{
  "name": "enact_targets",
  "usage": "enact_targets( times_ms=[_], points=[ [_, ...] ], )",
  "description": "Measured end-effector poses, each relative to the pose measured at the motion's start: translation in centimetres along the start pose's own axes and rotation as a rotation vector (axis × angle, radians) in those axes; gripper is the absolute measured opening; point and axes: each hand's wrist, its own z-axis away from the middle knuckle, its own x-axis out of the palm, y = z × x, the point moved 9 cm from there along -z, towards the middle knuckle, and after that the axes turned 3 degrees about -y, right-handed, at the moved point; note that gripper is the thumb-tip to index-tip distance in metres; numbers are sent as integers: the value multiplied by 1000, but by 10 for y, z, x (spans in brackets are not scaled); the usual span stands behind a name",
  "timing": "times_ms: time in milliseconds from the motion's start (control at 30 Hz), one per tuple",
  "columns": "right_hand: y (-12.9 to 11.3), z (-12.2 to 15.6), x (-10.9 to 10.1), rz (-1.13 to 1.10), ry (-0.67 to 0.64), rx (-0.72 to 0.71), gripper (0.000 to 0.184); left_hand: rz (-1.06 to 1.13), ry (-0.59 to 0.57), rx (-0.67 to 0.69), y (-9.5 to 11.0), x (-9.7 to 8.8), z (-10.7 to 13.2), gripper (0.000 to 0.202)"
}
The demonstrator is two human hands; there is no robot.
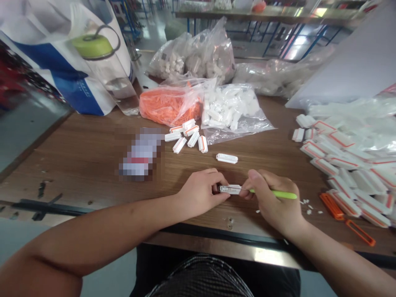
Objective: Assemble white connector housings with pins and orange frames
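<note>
My left hand (202,190) pinches the left end of a small white plastic piece (230,189) with fine print on it, low over the table near its front edge. My right hand (272,194) is closed around a green-handled tool (286,194). Its thin metal shaft lies across the white piece, pointing left, and fingertips of that hand touch the piece's right end. Whether the tip enters the piece is too small to tell. Just beyond lies a similar single white piece (227,158). White crumbs (306,202) are scattered to the right of my right hand.
Several white pieces with orange edging (192,134) lie before a bag of orange parts (170,105) and a bag of white parts (230,107). A blurred phone-like object (142,152) and a water bottle (108,74) stand left. A large pile of white strips (349,165) covers the right.
</note>
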Motion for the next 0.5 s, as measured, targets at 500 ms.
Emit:
enact_targets(
  times_ms=[500],
  points=[
    [-3,-2,9,87,-96,-40,45,5,-1,13,2,0,0,11]
  ],
)
